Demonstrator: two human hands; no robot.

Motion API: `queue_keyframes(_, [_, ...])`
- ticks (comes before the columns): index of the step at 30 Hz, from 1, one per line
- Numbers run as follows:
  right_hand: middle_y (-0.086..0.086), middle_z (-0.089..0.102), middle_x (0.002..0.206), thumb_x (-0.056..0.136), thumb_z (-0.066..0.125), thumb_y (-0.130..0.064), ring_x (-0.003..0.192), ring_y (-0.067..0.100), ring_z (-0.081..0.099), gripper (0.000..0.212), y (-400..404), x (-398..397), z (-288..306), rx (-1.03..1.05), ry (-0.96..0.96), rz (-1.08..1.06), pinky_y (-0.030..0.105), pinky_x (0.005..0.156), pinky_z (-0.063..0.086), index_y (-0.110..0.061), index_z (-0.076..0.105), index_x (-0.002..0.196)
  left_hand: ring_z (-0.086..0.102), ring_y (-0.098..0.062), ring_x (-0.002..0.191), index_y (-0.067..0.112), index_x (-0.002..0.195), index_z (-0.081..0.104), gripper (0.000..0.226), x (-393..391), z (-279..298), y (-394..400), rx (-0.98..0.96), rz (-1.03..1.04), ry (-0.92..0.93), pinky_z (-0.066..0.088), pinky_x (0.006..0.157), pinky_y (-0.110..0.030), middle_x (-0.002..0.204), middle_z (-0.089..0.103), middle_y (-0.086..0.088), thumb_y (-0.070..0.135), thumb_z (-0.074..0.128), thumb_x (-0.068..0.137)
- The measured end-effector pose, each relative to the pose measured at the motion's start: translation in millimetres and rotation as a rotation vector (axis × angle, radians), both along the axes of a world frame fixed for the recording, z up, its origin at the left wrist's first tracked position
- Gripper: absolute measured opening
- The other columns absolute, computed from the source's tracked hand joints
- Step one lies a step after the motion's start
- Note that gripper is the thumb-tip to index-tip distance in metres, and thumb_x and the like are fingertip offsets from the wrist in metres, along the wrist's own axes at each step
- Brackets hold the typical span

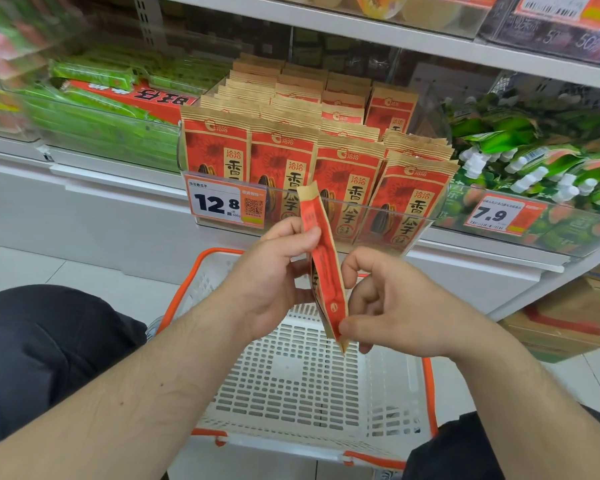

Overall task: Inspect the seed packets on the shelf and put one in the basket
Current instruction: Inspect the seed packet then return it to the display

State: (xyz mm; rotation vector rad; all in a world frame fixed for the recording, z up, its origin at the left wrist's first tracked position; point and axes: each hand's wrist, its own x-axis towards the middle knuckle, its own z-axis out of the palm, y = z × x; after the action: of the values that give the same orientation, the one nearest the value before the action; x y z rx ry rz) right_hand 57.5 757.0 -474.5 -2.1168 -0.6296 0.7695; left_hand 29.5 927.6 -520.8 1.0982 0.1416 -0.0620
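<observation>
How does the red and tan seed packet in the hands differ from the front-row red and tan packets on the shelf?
The held red and tan seed packet is turned edge-on, tilted, above the white and orange basket; the shelf packets stand upright, fronts facing out, behind a clear plastic shelf rail. The left hand and right hand pinch the held one; nothing touches the shelf ones. All share the same red and tan colouring.

At the centre of the frame a red seed packet (323,268) is held edge-on above a white basket (291,382) with an orange rim; the left hand (274,275) pinches its upper part; the right hand (388,303) pinches its lower corner. Behind, at mid-frame, rows of matching packets (284,161) stand upright in a clear shelf bin (395,216); a price tag (215,202) reads 12.8; green pouches (534,157) fill the right; green packs (101,98) the upper left.
</observation>
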Motion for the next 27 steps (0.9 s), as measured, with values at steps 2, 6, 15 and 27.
queue_keyframes(2, [0.012, 0.07, 0.066, 0.083, 0.069, 0.011, 0.059, 0.028, 0.069, 0.036, -3, 1, 3, 0.046, 0.036, 0.015, 0.038, 0.059, 0.056, -0.012, 0.045, 0.097, 0.055, -0.027, 0.084, 0.018, 0.108, 0.053, 0.036, 0, -1, 1, -0.01, 0.008, 0.007, 0.049, 0.068, -0.041, 0.083, 0.057, -0.01, 0.035, 0.062, 0.076])
queue_keyframes(6, [0.014, 0.068, 0.065, 0.086, 0.065, 0.014, 0.058, 0.025, 0.069, 0.035, -6, 4, 4, 0.079, 0.06, 0.048, 0.032, 0.058, 0.055, -0.012, 0.044, 0.099, 0.058, -0.023, 0.075, 0.018, 0.105, 0.053, 0.034, -1, -2, 0, -0.019, 0.005, 0.035, 0.051, 0.064, -0.039, 0.081, 0.058, -0.007, 0.036, 0.061, 0.078])
queue_keyframes(15, [0.007, 0.062, 0.062, 0.077, 0.073, 0.008, 0.054, 0.02, 0.053, 0.036, -9, 9, -3, 0.181, 0.006, 0.074, 0.027, 0.054, 0.046, -0.016, 0.05, 0.091, 0.06, -0.025, 0.076, 0.015, 0.102, 0.053, 0.039, -2, -5, -2, -0.055, -0.002, 0.002, 0.055, 0.061, -0.041, 0.086, 0.062, -0.011, 0.031, 0.074, 0.075])
queue_keyframes(27, [0.03, 0.054, 0.069, 0.076, 0.054, -0.042, 0.06, 0.032, 0.045, 0.055, -6, 17, -16, 0.56, 0.141, -0.072, 0.026, 0.05, 0.04, 0.013, 0.057, 0.082, 0.061, -0.007, 0.098, 0.015, 0.09, 0.037, 0.062, -8, -21, -6, 0.421, -0.052, -0.359, 0.048, 0.086, -0.023, 0.111, 0.06, 0.021, 0.023, 0.087, 0.054])
